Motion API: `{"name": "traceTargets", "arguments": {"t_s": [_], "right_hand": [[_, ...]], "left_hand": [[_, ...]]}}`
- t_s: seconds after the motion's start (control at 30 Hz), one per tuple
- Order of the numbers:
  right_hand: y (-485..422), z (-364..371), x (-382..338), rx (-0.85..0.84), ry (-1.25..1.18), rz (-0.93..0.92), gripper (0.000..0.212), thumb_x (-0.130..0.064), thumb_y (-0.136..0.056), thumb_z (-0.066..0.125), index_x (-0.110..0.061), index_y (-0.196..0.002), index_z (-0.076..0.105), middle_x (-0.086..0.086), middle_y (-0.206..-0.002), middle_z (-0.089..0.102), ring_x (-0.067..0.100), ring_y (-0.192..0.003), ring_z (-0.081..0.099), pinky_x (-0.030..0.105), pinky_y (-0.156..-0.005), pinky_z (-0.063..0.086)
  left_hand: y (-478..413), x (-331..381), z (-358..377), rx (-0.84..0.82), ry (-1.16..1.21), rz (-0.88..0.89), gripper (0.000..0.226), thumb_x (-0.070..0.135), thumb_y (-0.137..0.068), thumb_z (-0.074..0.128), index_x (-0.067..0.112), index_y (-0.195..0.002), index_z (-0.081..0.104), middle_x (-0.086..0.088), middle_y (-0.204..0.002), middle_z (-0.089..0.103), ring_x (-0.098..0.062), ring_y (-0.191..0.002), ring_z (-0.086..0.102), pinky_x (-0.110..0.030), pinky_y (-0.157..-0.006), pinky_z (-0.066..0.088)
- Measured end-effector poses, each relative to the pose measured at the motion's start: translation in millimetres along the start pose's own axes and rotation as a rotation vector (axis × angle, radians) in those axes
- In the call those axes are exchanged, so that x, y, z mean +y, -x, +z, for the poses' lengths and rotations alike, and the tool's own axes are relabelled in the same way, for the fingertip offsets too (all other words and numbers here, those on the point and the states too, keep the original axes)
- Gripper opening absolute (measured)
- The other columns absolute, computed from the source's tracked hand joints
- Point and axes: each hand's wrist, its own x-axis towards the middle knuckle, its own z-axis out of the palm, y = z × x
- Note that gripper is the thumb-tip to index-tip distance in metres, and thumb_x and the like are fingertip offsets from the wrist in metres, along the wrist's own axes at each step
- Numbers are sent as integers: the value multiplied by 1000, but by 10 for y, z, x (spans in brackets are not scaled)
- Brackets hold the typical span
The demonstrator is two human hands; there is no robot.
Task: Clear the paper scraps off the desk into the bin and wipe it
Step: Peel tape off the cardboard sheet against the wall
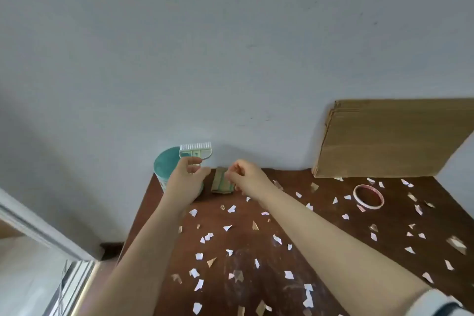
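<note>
Dozens of paper scraps (193,212) lie loose over the desk (328,215), from just in front of the bin (165,167) out to the side far from it and down to the near edge. They are white, pink and tan bits; whether any are inside the bin cannot be seen. The scraps look feather-light, thin and flat on the wood, so they will likely flutter or slide and be fiddly to pinch singly; better swept into a pile and then pushed or scooped to the bin. The bin is teal, round and open-topped, at the desk's far corner by the wall; probably light, could tip if knocked. The left grip (187,179) is right in front of the bin, fingers and thumb curled round the lower part of a small brush (195,151), whose white bristles point up just above the bin's rim. The brush looks like light, stiff plastic, best held by its flat handle end. The right grip (247,177) is a little further from the bin, fingers curled tight over a folded cloth (221,183) that lies on the desk just beside the bin; cannot tell if it pinches the cloth, a scrap or nothing. The cloth looks soft and limp, best taken by a folded edge for wiping. A tape roll (368,196) lies well apart from the bin among the scraps, and cardboard (384,136) leans on the wall beyond it. Sweeping and wiping both look not yet done.
</note>
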Motion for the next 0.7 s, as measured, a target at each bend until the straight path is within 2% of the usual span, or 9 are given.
{"name": "traceTargets", "arguments": {"t_s": [0.07,0.17,0.23,0.3,0.4,0.5,0.57,0.63,0.7], "right_hand": [[-158,115,16,-75,-12,15,11,-23,-91,53,-15,-99,56,6,-97,56,20,-85,53,29,-73,42],[-376,367,50,-228,-33,27,27,-21,-95,48,-19,-120,55,6,-122,50,20,-108,50,34,-93,41],[-504,526,41,-297,-87,61,34,-21,-96,45,-25,-129,51,5,-140,41,20,-122,43,37,-104,37],[-603,642,39,-329,-146,119,37,-20,-98,42,-28,-133,47,6,-145,37,22,-129,39,39,-107,35],[-719,745,45,-371,-242,207,37,-19,-99,40,-25,-136,45,10,-142,41,25,-129,40,38,-106,35],[-775,790,57,-371,-332,268,35,-17,-100,39,-20,-134,46,11,-140,43,30,-128,41,38,-104,34],[-795,814,77,-345,-349,263,34,-16,-99,39,-19,-132,48,8,-137,47,25,-118,48,36,-102,36],[-797,812,92,-308,-362,230,32,-15,-99,41,-19,-128,52,6,-127,53,15,-102,48,34,-97,39],[-782,778,97,-263,-412,187,30,-16,-98,43,-21,-124,55,-1,-115,54,11,-97,46,28,-89,39]], "left_hand": [[-48,-54,-32,27,-36,-80,17,27,-93,49,24,-109,52,2,-105,59,-19,-94,56,-28,-65,43],[-90,-176,-86,9,-75,-136,26,23,-99,38,16,-120,51,-6,-127,52,-24,-115,50,-39,-91,45],[-156,-271,-105,-16,-133,-172,33,13,-100,35,10,-132,45,-9,-132,46,-23,-117,46,-36,-92,42],[-202,-330,-127,-30,-129,-191,36,15,-102,30,13,-136,41,-5,-126,44,-16,-111,42,-37,-89,41],[-250,-370,-132,-55,-111,-190,32,24,-102,25,21,-125,47,4,-114,44,-15,-111,42,-40,-96,39],[-257,-416,-127,-44,-32,-209,26,28,-101,26,34,-98,51,13,-94,49,-9,-93,49,-34,-84,41],[-253,-434,-129,-38,-4,-202,29,29,-100,28,40,-85,50,19,-86,48,0,-83,49,-27,-77,41],[-246,-456,-123,-45,28,-199,26,31,-100,30,41,-93,52,20,-92,51,0,-89,50,-28,-77,41],[-238,-460,-111,-50,92,-230,28,38,-99,32,36,-118,53,14,-109,54,-8,-107,49,-29,-89,37]]}}
